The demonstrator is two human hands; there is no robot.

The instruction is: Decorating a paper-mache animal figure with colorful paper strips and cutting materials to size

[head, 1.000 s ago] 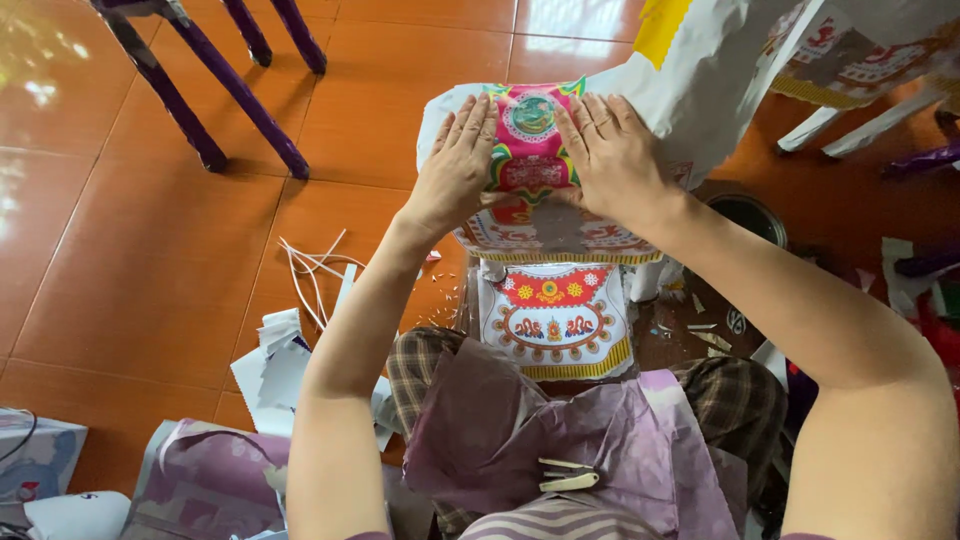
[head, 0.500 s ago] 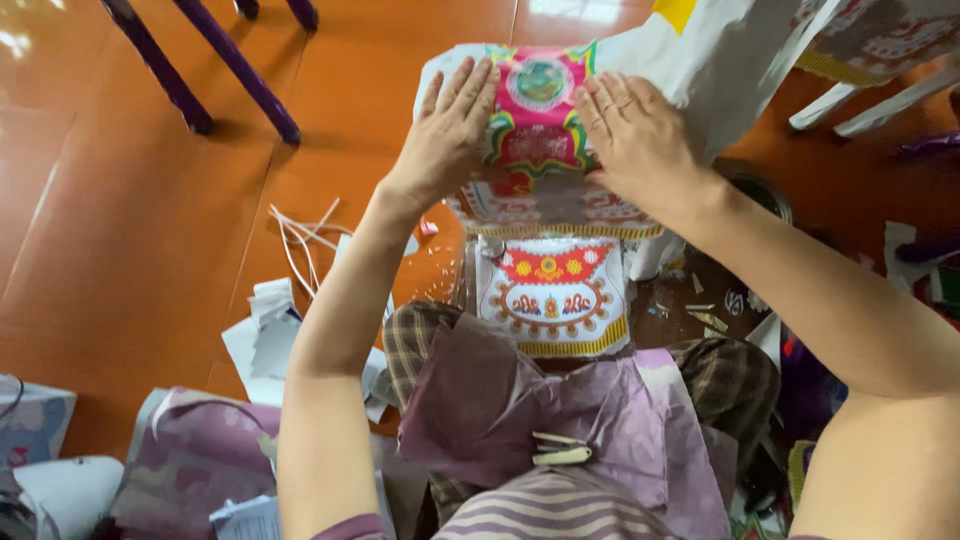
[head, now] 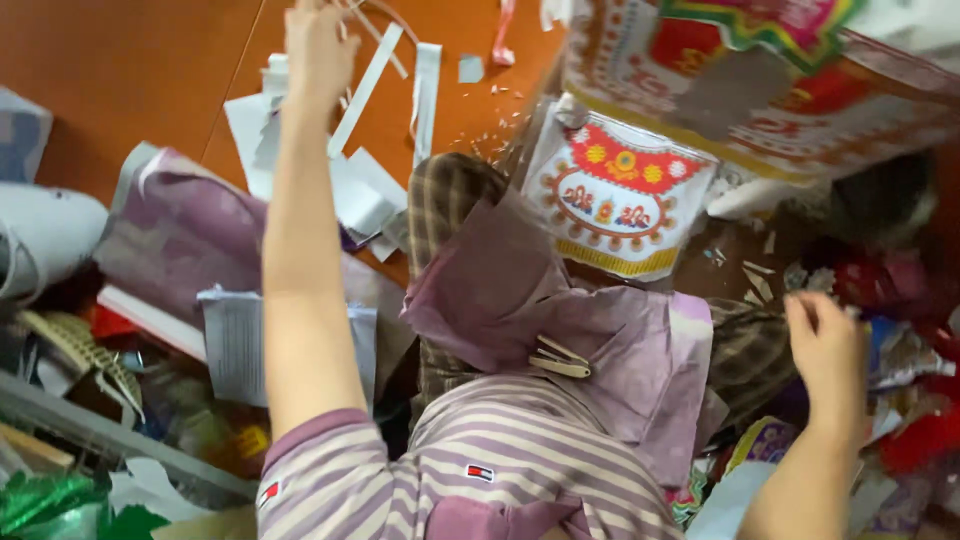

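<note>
Here my left hand reaches open-fingered over white paper strips; my right hand, loosely curled and empty, hovers above colourful scraps.

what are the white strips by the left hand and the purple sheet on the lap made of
White strips: likely plain matte paper, thin, flat and cleanly cut, lying by the left hand.
Purple sheet: probably thin tissue-like paper, dull and creased with soft folds; cloth cannot be ruled out.
</note>
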